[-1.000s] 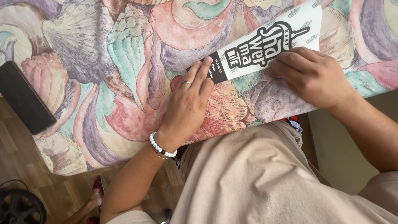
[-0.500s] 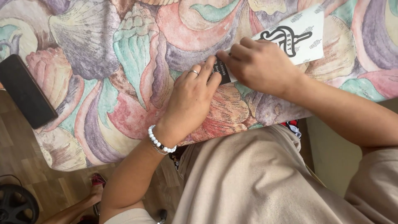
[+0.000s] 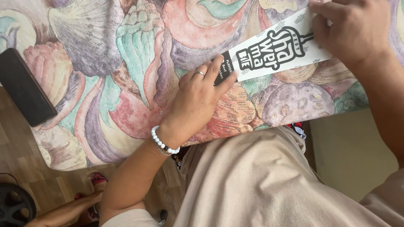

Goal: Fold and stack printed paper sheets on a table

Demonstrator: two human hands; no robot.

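Note:
A long white paper sleeve [image 3: 273, 52] with black lettering and a black end lies flat on a table under a cloth [image 3: 105, 75] printed with large seashells. My left hand [image 3: 198, 98] presses its fingertips on the sleeve's black near end; it wears a ring and a white bead bracelet. My right hand [image 3: 353, 29] lies over the sleeve's far end at the top right, fingers curled down on the paper. The sleeve stretches flat between the two hands.
A black phone [image 3: 23, 90] lies at the table's left edge, partly over it. Below the table are a wooden floor [image 3: 25, 168], a foot in a sandal [image 3: 80, 206] and a dark round object [image 3: 14, 204]. My beige shirt [image 3: 269, 185] fills the lower middle.
My right hand slid along the sleeve toward my left hand, then back out to the far end, uncovering the lettering. My left hand stayed on the near end.

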